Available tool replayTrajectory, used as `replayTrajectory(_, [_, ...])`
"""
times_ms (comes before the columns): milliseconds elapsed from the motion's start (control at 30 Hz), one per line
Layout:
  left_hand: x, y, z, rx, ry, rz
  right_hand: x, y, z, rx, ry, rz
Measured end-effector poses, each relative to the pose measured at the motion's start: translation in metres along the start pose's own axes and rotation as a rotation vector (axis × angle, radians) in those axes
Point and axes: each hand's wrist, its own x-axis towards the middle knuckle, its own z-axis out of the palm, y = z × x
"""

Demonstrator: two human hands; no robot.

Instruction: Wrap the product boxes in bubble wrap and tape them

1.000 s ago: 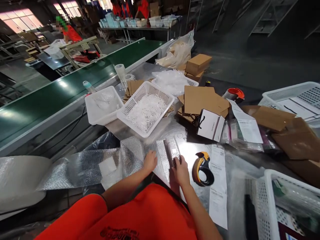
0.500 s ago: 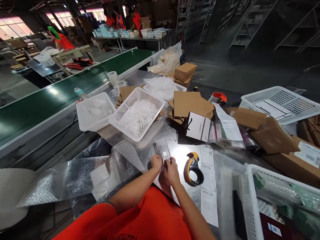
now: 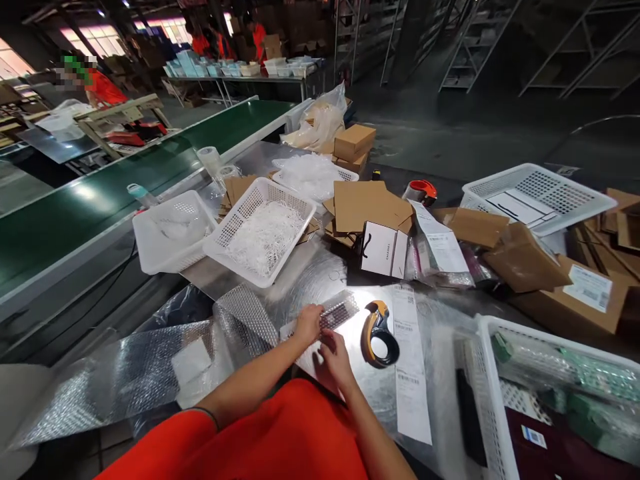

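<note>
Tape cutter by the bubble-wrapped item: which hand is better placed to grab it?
Right, probably. The right hand lies nearer the tape cutter, while the left hand grips the bubble-wrapped item.

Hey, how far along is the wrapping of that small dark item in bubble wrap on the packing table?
Done: the small dark item in bubble wrap already looks covered. In hand: the left hand holds its near end while the right hand presses the wrap below it. Left: no tape shows on it; the yellow and black tape dispenser lies untouched beside it, and the long white shipping label is loose.
</note>
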Motion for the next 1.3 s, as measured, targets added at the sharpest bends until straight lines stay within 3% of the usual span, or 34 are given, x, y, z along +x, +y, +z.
replayTrajectory(67, [-0.016, -0.001, 0.015, 0.065, 0.024, 0.131, -0.007, 0.004, -0.031, -0.150, 0.103, -0.019])
replayTrajectory(167, [-0.041, -0.003, 0.039, 0.113, 0.054, 0.258, -0.012, 0.004, -0.074, -0.589, 0.388, -0.034])
replayTrajectory(200, [-0.049, -0.003, 0.046, 0.131, 0.072, 0.295, -0.010, 0.003, -0.084, -0.740, 0.428, -0.013])
replayTrajectory(267, [-0.062, -0.002, 0.060, 0.185, 0.141, 0.357, -0.003, -0.003, -0.094, -0.982, 0.368, 0.042])
replayTrajectory(333, [-0.071, -0.002, 0.069, 0.250, 0.222, 0.410, 0.007, -0.010, -0.094, -1.102, 0.230, 0.080])
replayTrajectory(467, [-0.080, -0.002, 0.076, 0.363, 0.359, 0.481, 0.017, -0.019, -0.092, -1.094, 0.077, 0.123])
replayTrajectory(600, [-0.088, 0.004, 0.080, 0.403, 0.364, 0.340, -0.007, -0.031, -0.126, -1.034, 0.152, 0.189])
replayTrajectory(733, [-0.095, 0.010, 0.086, 0.430, 0.342, 0.257, -0.042, -0.063, -0.161, -0.663, 0.273, 0.188])
replayTrajectory(800, [-0.100, 0.009, 0.089, 0.422, 0.365, 0.259, -0.047, -0.082, -0.155, -0.502, 0.237, 0.195])
replayTrajectory(900, [-0.109, 0.002, 0.097, 0.357, 0.401, 0.293, -0.037, -0.102, -0.118, -0.399, 0.101, 0.202])
replayTrajectory(1033, [-0.117, -0.008, 0.102, 0.233, 0.421, 0.295, -0.022, -0.099, -0.070, -0.439, 0.001, 0.196])
replayTrajectory(1167, [-0.112, -0.005, 0.090, 0.164, 0.363, 0.096, -0.031, -0.077, -0.063, -0.556, -0.034, 0.154])
replayTrajectory(1300, [-0.094, 0.002, 0.061, 0.212, 0.304, -0.081, -0.036, -0.068, -0.063, -0.560, -0.017, 0.142])
